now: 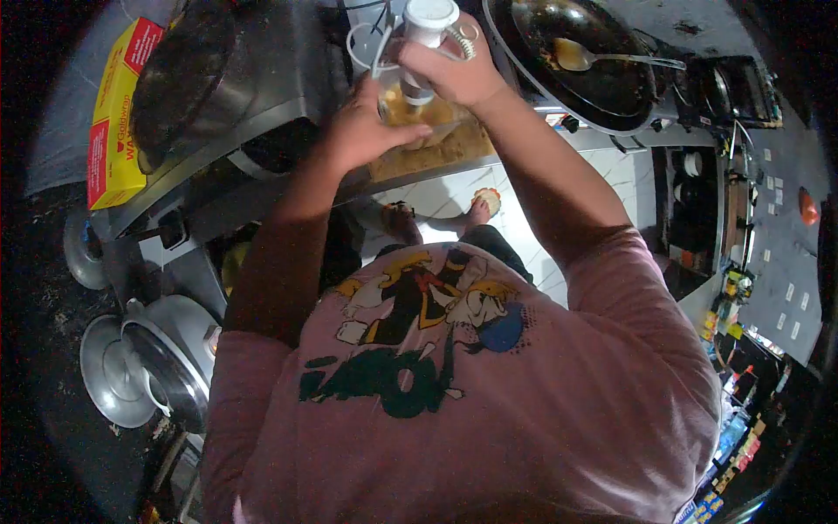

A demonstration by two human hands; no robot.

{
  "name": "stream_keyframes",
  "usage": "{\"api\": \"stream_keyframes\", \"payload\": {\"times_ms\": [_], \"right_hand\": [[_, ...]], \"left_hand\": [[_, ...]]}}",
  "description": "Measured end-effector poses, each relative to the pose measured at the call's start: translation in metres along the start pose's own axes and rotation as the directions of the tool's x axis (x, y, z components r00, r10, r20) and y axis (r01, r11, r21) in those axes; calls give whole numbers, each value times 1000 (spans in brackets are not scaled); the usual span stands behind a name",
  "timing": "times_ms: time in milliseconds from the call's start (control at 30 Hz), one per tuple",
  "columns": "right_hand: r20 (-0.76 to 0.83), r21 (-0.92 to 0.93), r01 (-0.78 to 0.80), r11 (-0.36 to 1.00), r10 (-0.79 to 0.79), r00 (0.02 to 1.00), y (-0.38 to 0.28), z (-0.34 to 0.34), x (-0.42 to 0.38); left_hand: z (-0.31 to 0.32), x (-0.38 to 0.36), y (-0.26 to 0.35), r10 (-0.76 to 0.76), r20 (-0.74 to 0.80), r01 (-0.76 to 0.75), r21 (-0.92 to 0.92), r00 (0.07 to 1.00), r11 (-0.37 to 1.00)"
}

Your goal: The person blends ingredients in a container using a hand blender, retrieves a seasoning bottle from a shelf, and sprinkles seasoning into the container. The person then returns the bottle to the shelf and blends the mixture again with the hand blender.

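Observation:
My right hand [458, 70] is wrapped round the body of a white hand blender [430, 19], which stands upright with its coiled cord beside my fingers. The blender's lower end reaches into a clear container [448, 122] with something yellowish in it. My left hand [371, 129] is curved against the container's near left side, thumb stretched across its front. Under the container lies a brown wooden board [428, 162] at the counter's edge. My hands partly hide the container's rim and the blender's middle.
On the right, a large dark pan [602, 96] holds a metal spoon [576, 58]. A yellow and red wrap box [125, 113] lies at left beside a dark round pan [188, 83]. Metal basins [113, 371] are at lower left. A stocked shelf [738, 419] stands at lower right.

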State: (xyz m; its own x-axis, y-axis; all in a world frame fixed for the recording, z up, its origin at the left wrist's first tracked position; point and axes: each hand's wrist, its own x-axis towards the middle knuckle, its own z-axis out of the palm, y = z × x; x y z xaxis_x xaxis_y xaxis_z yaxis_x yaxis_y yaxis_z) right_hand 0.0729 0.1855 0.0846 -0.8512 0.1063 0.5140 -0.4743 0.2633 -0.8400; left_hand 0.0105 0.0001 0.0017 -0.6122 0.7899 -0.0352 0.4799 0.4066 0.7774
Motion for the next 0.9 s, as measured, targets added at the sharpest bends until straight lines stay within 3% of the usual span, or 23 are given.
{"api": "stream_keyframes", "payload": {"times_ms": [33, 100, 167, 300, 333, 367, 467, 567, 633, 733, 767, 900], "right_hand": [[-6, 25, -5, 1000, 5, 1000, 3, 2, -3], [32, -77, -8, 997, 11, 999, 10, -11, -9], [-63, 106, -179, 978, 186, 981, -11, -15, -7], [-88, -25, -79, 997, 77, 993, -37, -20, 12], [-123, 133, -112, 985, 129, 984, -38, -15, 13], [-124, 133, -112, 985, 128, 984, -36, -12, 14], [-52, -57, -80, 995, 77, 996, -19, -11, 12], [-53, -86, -11, 996, 7, 999, 3, 0, 5], [-51, -55, -27, 998, 24, 998, 2, 1, -1], [-25, 15, -194, 981, 195, 981, -12, -12, -5], [-138, 161, -223, 961, 245, 960, -16, -9, -7], [-155, 98, -143, 985, 157, 975, -31, -18, 0]], "left_hand": [[-1, 0, -1, -57, 41, 57, 1, 998, 998], [0, 0, -3, -11, 8, 11, -29, 1000, 1000], [0, -1, -1, 37, -24, -38, -62, 999, 997], [-6, -2, 9, 9, -3, -9, -88, 1000, 996], [-6, -1, 9, -7, 13, 8, -75, 1000, 997], [-4, 0, 5, -7, 13, 8, -74, 1000, 997], [-2, 2, 1, 42, -17, -43, -23, 999, 999], [-3, 1, 1, 36, -28, -36, 2, 999, 999], [-2, 3, -4, 30, 15, -30, -25, 999, 999], [-1, 2, -4, -32, 39, 35, -75, 999, 997], [0, 0, -3, -32, 40, 35, -79, 999, 996], [-2, 0, 2, 10, 5, -10, -118, 1000, 993]]}}
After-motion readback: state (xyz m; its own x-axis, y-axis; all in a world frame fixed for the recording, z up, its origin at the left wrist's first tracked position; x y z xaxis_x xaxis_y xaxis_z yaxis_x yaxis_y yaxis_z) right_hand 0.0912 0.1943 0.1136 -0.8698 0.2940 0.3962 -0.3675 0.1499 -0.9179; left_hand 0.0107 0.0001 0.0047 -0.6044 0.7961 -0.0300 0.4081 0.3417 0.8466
